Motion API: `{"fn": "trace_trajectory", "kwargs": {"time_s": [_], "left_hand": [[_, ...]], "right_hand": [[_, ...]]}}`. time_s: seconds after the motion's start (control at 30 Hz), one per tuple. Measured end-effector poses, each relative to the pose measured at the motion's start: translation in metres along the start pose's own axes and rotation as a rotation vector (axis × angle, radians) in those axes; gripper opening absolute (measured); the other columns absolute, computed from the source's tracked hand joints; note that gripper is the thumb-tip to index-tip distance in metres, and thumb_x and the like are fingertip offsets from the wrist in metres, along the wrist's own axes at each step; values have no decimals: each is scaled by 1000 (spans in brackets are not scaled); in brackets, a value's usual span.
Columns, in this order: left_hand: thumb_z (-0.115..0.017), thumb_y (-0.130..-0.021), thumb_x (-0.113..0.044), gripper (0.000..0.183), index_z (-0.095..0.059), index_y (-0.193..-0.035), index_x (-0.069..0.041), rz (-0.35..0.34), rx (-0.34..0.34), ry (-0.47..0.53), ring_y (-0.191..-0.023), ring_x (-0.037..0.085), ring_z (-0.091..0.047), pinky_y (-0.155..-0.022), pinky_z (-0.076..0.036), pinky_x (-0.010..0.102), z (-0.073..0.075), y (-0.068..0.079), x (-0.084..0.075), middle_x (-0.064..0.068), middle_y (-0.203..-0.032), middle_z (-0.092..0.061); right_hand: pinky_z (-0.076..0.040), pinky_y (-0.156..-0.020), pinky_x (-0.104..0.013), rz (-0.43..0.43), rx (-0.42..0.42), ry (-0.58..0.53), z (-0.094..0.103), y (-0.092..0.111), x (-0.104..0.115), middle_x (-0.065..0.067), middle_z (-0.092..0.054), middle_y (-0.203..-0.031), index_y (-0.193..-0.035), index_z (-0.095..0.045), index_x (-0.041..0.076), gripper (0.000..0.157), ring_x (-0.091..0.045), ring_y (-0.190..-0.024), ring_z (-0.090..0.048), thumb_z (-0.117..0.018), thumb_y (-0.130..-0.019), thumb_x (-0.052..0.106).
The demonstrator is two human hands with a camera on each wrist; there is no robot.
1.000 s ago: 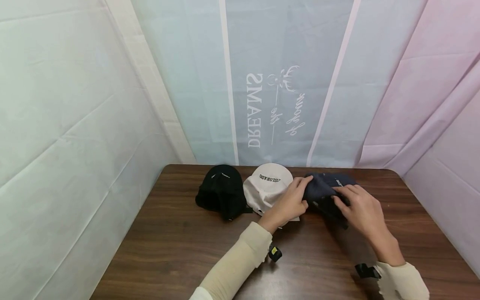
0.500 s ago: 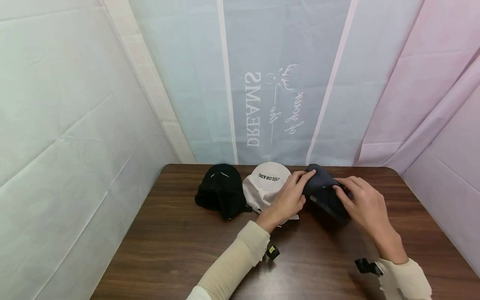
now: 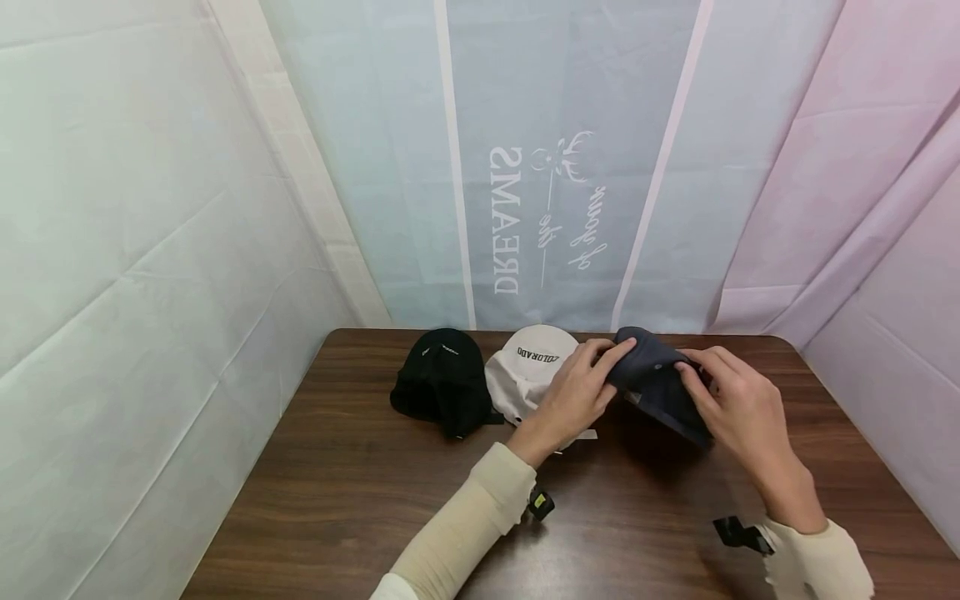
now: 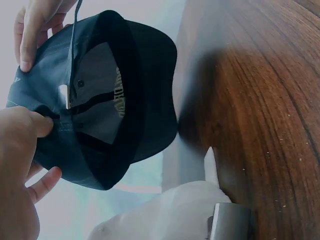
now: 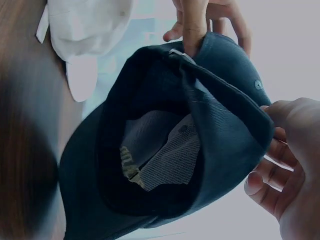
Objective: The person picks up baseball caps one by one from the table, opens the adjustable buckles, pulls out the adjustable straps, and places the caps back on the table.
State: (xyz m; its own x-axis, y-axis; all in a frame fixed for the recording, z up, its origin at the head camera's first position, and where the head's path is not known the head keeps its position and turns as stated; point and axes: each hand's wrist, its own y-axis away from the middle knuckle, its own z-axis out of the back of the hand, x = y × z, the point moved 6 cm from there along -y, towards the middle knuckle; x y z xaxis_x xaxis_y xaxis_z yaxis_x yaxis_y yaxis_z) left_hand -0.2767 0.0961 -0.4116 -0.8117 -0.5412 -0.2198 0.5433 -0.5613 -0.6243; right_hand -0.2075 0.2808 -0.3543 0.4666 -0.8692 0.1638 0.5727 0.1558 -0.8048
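Both hands hold a dark navy baseball cap (image 3: 660, 383) at the back right of the table. My left hand (image 3: 576, 392) pinches the cap's crown on its left side, thumb against the cloth. On the other side my right hand (image 3: 738, 408) grips the cap between thumb and fingers. In the left wrist view the open underside of the navy cap (image 4: 152, 95) shows, with its strap and metal buckle (image 4: 64, 96). The right wrist view shows stitched lettering from inside, and the brim pointing down toward the table. A white cap (image 3: 536, 358) marked COLORADO lies beside my left hand, partly covered by it.
A black cap (image 3: 442, 383) lies left of the white one on the dark wooden table (image 3: 360, 500). Hanging cloth (image 3: 375, 167) encloses the table's back and sides. The white cap's strap end (image 3: 588, 434) sticks out under my left wrist.
The navy cap has been tilted up, so its lettered front has turned out of the head view and its underside faces me. My right hand has shifted slightly right.
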Motion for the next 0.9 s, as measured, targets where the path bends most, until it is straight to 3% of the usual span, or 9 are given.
{"fn": "trace_trajectory", "kwargs": {"time_s": [0.2,0.43,0.67,0.83,0.9], "left_hand": [[-70,-103,-16,65,-43,-163,-21,-42,-95,23,-122,19,-65,-106,-52,30,15,-4,-7,7,-134,-63],[-69,-101,-14,47,-60,-147,-12,-77,-214,66,-109,14,-68,-96,-53,20,38,-10,-17,3,-122,-69],[-69,-102,-15,34,-66,-136,-10,-66,-240,142,-112,11,-70,-99,-51,13,56,-14,-28,1,-121,-71],[-69,-103,-16,30,-69,-132,-11,-54,-247,161,-111,10,-71,-97,-52,12,63,-16,-33,0,-119,-72],[-68,-103,-15,29,-69,-131,-11,-49,-252,177,-110,11,-71,-97,-52,12,65,-16,-34,1,-118,-73]], "right_hand": [[-40,-58,-22,-13,-33,-2,6,-3,-1,-5,-71,-87,-113,-80,7,29,-16,-64,-55,-83,-85,1],[-42,-61,-18,-46,-51,-7,15,-6,-1,-8,-75,-93,-113,-80,5,27,-14,-67,-57,-82,-86,1],[-41,-63,-12,-79,-37,-31,20,-8,0,-8,-74,-94,-113,-80,4,23,7,-72,-52,-80,-91,5],[-41,-61,-12,-61,-81,-46,20,-8,2,-9,-75,-92,-111,-81,4,28,-8,-66,-56,-84,-84,0],[-41,-62,-12,-62,-72,-42,20,-8,3,-8,-75,-93,-112,-81,5,28,-7,-66,-56,-84,-84,1]]}}
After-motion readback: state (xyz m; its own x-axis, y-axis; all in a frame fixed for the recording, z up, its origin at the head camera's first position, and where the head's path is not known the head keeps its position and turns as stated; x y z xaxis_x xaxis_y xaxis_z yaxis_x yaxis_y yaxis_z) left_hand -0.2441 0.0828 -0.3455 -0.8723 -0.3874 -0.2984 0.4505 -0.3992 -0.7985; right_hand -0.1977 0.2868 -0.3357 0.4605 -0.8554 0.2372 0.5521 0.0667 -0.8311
